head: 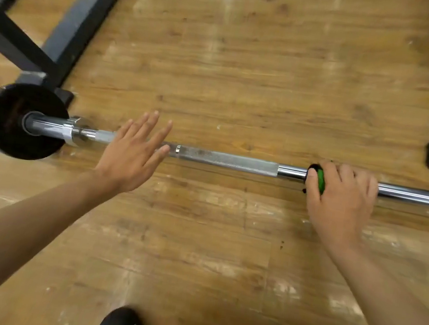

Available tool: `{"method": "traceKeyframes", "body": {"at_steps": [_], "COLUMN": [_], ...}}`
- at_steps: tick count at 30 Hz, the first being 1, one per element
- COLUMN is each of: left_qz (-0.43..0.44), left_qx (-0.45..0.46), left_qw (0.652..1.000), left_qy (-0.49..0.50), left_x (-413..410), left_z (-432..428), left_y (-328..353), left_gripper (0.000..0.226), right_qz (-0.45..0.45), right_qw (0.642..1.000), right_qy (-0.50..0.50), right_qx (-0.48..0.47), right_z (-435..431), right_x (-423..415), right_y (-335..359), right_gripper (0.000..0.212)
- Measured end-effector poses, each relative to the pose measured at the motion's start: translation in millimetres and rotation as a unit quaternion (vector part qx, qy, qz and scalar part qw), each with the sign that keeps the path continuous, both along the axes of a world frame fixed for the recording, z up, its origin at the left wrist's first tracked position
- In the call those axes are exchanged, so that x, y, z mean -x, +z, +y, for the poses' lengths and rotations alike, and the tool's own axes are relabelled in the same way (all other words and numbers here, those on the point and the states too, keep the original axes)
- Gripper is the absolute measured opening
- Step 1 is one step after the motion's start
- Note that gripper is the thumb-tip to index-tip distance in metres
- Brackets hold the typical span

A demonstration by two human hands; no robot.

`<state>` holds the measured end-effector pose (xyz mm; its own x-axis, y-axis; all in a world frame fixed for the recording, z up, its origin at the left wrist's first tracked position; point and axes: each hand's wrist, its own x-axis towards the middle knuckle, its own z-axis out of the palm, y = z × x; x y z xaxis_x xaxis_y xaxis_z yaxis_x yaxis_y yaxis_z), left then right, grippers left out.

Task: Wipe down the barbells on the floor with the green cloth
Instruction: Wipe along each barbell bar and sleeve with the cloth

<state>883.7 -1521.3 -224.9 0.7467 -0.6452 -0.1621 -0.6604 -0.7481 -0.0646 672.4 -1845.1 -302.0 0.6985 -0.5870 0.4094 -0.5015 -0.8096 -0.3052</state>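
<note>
Right hand (341, 198) grip over green cloth (320, 179) around barbell (224, 160)

A glossy chrome barbell (224, 160), one band of it rough and dull with knurling, lies on a scuffed, worn wooden floor (249, 70). The weight plate (9, 131) is shiny black, the rack frame (87, 15) matt dark metal, and the cloth (320, 178) bright green.

No legible text, label, brand or number anywhere: nothing readable on the barbell (224, 161), the weight plate (3, 131), the green cloth (320, 179) or the blurred black frame (91, 13).
</note>
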Motion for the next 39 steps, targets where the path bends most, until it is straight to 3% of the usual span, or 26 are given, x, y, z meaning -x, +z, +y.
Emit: {"method": "traceKeyframes", "body": {"at_steps": [6,12,17,19,22,24,26,31,34,39], "left_qz": [-0.02,-0.109,-0.13,-0.133,-0.134,-0.14,-0.165,-0.166,-0.141,-0.15], "left_qx": [0.041,0.136,0.175,0.18,0.185,0.19,0.196,0.19,0.178,0.183], "left_qw": [0.999,0.985,0.976,0.974,0.973,0.972,0.967,0.968,0.974,0.971], "left_qy": [-0.02,-0.009,-0.018,-0.028,-0.008,-0.005,-0.005,0.012,0.01,0.027], "left_x": [-53,-56,-60,-60,-56,-55,-53,-52,-48,-42], "left_z": [20,20,23,23,17,13,17,15,16,14], "left_y": [-38,-65,-72,-73,-73,-73,-75,-74,-72,-75], "left_gripper": [0.073,0.061,0.058,0.056,0.059,0.063,0.063,0.06,0.06,0.059], "right_qz": [0.039,0.071,0.096,0.107,0.118,0.088,0.056,0.069,0.126,0.177], "right_qw": [0.989,0.996,0.988,0.985,0.991,0.993,0.994,0.994,0.97,0.967], "right_qy": [-0.141,-0.054,0.106,0.12,0.03,-0.066,-0.092,0.077,0.203,0.172], "right_qx": [-0.026,0.023,0.061,0.06,0.049,0.039,0.025,0.026,0.032,0.055], "right_z": [59,184,165,133,104,118,147,204,180,94], "right_x": [-38,-127,-117,-92,-69,-80,-106,-143,-132,-68], "right_y": [3,2,9,12,11,5,1,9,19,24], "right_gripper": [0.041,0.035,0.036,0.042,0.043,0.036,0.03,0.032,0.037,0.042]}}
